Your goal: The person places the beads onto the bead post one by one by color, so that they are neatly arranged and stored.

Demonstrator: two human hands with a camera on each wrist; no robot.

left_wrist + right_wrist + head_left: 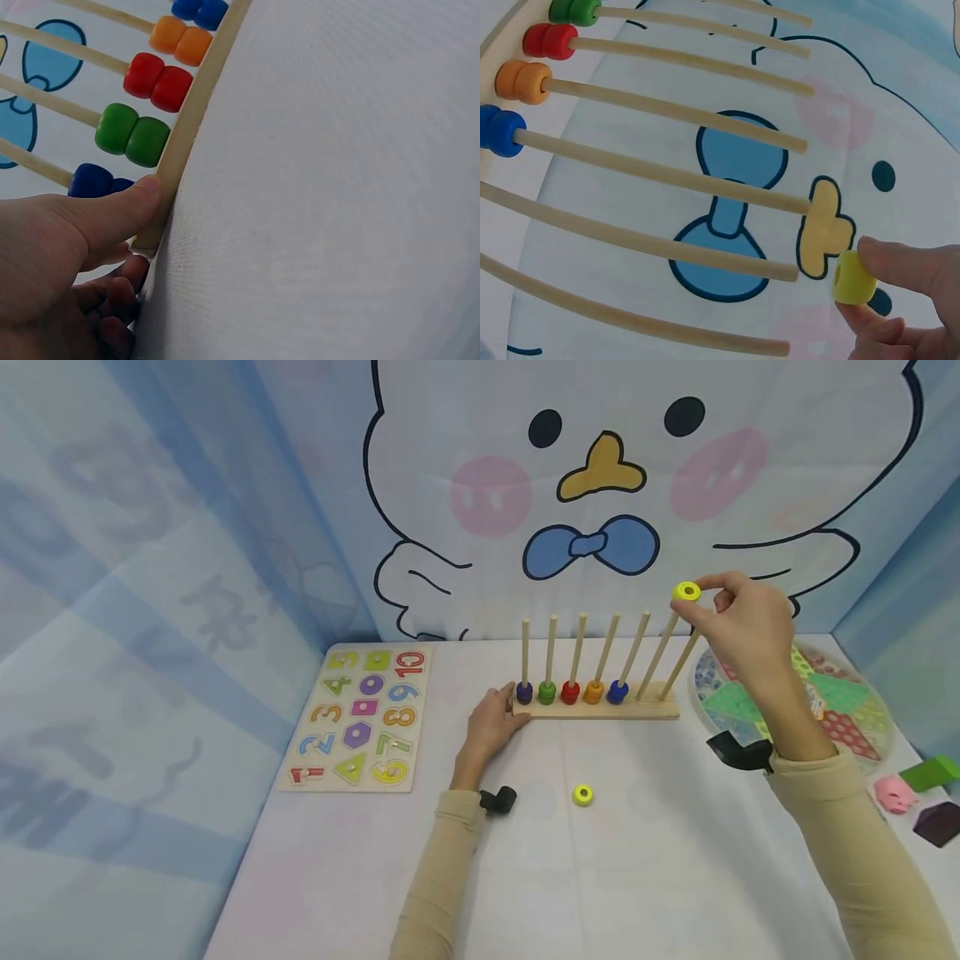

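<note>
A wooden peg rack stands near the back of the table. Purple-blue, green, red, orange and blue beads sit in pairs low on its pegs; the two rightmost pegs are bare. My left hand grips the rack's left end, thumb along the base in the left wrist view. Between thumb and finger, my right hand pinches a yellow bead, its hole showing. In the right wrist view the bead is just off the tip of the second-to-last peg. Another yellow bead lies on the table in front.
A number and shape puzzle board lies at the left. On the right is a round patterned board, partly behind my right arm. Near the right edge sit a green block, a pink pig-like piece and a dark block.
</note>
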